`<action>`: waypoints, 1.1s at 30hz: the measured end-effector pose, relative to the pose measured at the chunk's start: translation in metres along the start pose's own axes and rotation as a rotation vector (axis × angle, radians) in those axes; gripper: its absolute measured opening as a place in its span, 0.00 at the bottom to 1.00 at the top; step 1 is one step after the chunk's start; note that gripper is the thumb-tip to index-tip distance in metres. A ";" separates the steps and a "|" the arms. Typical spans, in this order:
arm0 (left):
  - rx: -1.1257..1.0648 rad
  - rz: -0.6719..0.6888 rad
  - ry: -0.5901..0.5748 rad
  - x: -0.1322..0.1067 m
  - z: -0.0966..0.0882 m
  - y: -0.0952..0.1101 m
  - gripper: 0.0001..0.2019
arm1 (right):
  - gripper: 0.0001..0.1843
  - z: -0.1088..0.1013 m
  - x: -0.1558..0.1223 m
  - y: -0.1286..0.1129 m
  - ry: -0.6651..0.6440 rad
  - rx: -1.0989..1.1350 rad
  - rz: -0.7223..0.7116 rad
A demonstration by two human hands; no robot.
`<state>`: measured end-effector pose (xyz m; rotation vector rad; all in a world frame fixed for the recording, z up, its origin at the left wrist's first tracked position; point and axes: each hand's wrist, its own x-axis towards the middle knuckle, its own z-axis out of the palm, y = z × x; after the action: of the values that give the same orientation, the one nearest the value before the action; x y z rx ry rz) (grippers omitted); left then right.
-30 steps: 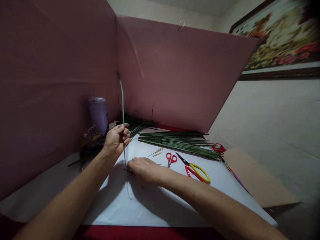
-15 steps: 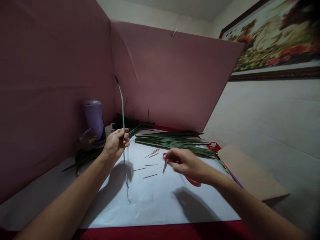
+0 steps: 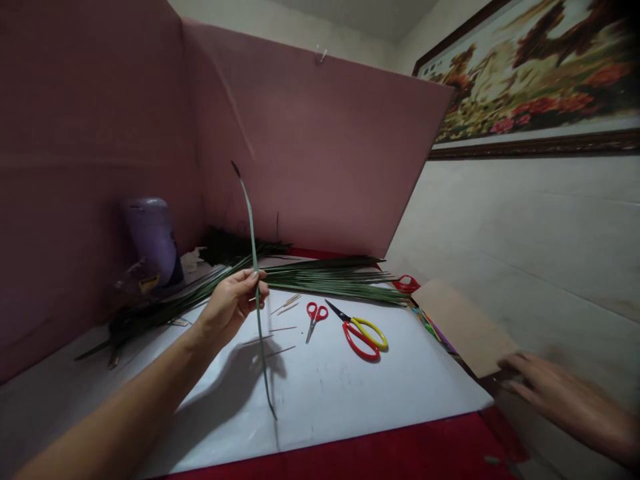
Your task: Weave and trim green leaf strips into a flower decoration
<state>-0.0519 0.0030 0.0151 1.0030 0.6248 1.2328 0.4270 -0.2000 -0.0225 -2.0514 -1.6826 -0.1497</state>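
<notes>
My left hand (image 3: 235, 300) is closed in a pinch on a long, thin green leaf strip (image 3: 253, 233). The strip stands nearly upright, with a dark tip at the top and its lower end hanging over the white sheet. At the far right, my right hand (image 3: 550, 387) is smeared by motion at the near corner of a cardboard piece (image 3: 460, 327); whether it grips the corner is unclear. Small red-handled scissors (image 3: 317, 317) lie beside larger shears (image 3: 363, 333) with red and yellow handles. Several thin brown sticks (image 3: 283, 329) lie behind the strip.
Long green leaves (image 3: 330, 280) spread across the back of the white-covered table (image 3: 390, 407). More leaves lie at left near a purple bottle (image 3: 153, 233). Another red handle (image 3: 406, 285) shows by colourful items (image 3: 435, 327) beside the cardboard. Pink panels (image 3: 300, 147) stand behind and left.
My right hand has moved from above the scissors to the right, over the cardboard's corner, uncovering both scissors. The view has turned right. My left hand still holds the leaf strip.
</notes>
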 end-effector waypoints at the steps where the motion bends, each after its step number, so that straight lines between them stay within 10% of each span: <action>1: 0.016 0.000 -0.006 -0.001 0.001 -0.002 0.04 | 0.05 0.005 0.003 -0.018 -0.112 -0.019 -0.013; 9: 0.040 -0.054 -0.054 0.000 -0.001 -0.016 0.04 | 0.11 0.064 0.040 -0.163 -0.200 -0.045 -0.370; 27: 0.077 -0.135 -0.068 -0.003 0.006 -0.022 0.07 | 0.11 0.109 0.108 -0.210 -0.254 -0.046 -0.479; 33: 0.102 -0.195 -0.153 -0.010 0.012 -0.026 0.08 | 0.14 0.113 0.083 -0.280 -0.480 0.758 -0.309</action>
<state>-0.0315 -0.0103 -0.0037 1.0833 0.6539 0.9516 0.1573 -0.0407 -0.0087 -1.3050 -1.9127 0.8159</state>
